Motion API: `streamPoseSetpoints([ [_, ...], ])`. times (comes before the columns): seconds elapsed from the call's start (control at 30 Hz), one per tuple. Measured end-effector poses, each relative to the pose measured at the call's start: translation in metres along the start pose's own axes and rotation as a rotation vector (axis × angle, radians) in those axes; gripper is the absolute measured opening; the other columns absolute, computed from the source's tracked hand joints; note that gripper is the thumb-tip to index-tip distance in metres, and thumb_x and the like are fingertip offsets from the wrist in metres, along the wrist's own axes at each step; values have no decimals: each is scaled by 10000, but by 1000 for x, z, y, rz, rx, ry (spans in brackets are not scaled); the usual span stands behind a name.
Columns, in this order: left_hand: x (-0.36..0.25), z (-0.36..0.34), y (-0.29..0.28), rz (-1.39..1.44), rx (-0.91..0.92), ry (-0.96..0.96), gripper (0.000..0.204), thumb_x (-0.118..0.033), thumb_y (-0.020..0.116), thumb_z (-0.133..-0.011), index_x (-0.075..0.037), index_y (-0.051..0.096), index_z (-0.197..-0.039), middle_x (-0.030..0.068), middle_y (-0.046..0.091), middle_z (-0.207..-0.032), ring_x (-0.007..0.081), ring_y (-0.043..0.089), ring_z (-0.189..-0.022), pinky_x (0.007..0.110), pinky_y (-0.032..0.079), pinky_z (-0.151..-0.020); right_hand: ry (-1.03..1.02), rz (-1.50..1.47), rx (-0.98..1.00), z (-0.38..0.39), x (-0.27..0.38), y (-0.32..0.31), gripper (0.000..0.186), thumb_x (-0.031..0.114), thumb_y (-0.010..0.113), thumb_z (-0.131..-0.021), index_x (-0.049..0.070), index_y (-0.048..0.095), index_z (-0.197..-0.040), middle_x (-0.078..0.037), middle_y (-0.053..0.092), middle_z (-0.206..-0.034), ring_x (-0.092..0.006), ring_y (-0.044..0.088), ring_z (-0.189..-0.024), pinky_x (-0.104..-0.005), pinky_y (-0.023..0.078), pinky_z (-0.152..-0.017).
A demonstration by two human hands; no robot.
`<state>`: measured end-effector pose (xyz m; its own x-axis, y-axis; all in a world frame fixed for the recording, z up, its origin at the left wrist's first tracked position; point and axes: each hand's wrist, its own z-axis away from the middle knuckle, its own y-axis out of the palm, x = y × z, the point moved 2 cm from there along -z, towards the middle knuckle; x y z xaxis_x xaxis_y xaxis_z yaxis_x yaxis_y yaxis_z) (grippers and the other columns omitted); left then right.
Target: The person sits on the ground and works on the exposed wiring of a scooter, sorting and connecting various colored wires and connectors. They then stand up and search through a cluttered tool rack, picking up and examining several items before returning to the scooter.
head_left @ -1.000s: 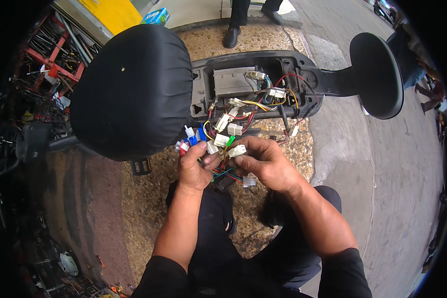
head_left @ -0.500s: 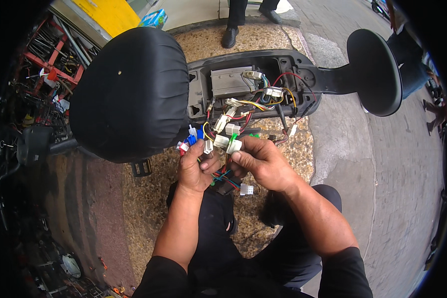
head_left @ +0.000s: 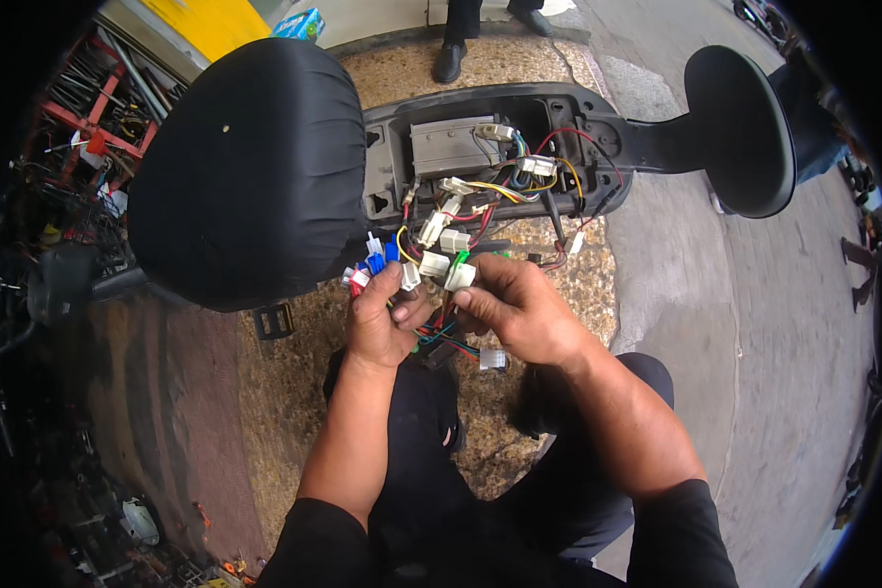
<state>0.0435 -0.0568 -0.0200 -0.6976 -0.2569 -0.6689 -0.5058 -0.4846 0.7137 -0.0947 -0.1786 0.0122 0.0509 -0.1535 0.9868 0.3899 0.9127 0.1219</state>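
Observation:
My left hand (head_left: 382, 318) is closed on a bunch of wire connectors, among them blue connectors (head_left: 380, 259) and a white connector (head_left: 411, 276). Thumb and fingers of my right hand (head_left: 519, 306) pinch a white connector with a green part (head_left: 460, 276). Between the hands sits another white connector (head_left: 434, 264). More white plugs (head_left: 438, 225) and coloured wires lie just beyond, reaching to a grey metal box (head_left: 453, 145) in the open black compartment (head_left: 392, 125). Below my hands hangs a white multi-hole connector (head_left: 492, 360) on thin wires.
A black padded seat (head_left: 250, 176) rises at the left, a black backrest pad (head_left: 740, 132) at the right. Tools fill a red rack (head_left: 93, 132) at far left. Another person's shoes (head_left: 449, 61) stand beyond the compartment. A pedal (head_left: 273, 321) juts out below the seat.
The whole view has shifted slightly, so the seat and compartment appear a little higher. The multi-hole connector hanging below has swung a little. Both hands keep their hold.

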Motion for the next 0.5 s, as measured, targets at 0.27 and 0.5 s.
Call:
streamPoseSetpoints([
  [0.27,0,-1,-2,25,18,-1,199,-252,595,-940,-58,577,-901,-18,505,-688,30,370,-479,182,269,-428,69,6,83,2,9,-4,162,123,584,-979,-18,591,-1057,-10,599,-788,-80,540,-701,-252,475,-651],
  [0.5,-1,0,1,-6,-35,6,174,-237,605,-930,-72,569,-889,-25,488,-681,30,376,-481,178,272,-424,3,-19,47,5,9,2,184,75,607,-935,-6,612,-1100,-60,647,-801,-106,597,-704,-286,512,-649],
])
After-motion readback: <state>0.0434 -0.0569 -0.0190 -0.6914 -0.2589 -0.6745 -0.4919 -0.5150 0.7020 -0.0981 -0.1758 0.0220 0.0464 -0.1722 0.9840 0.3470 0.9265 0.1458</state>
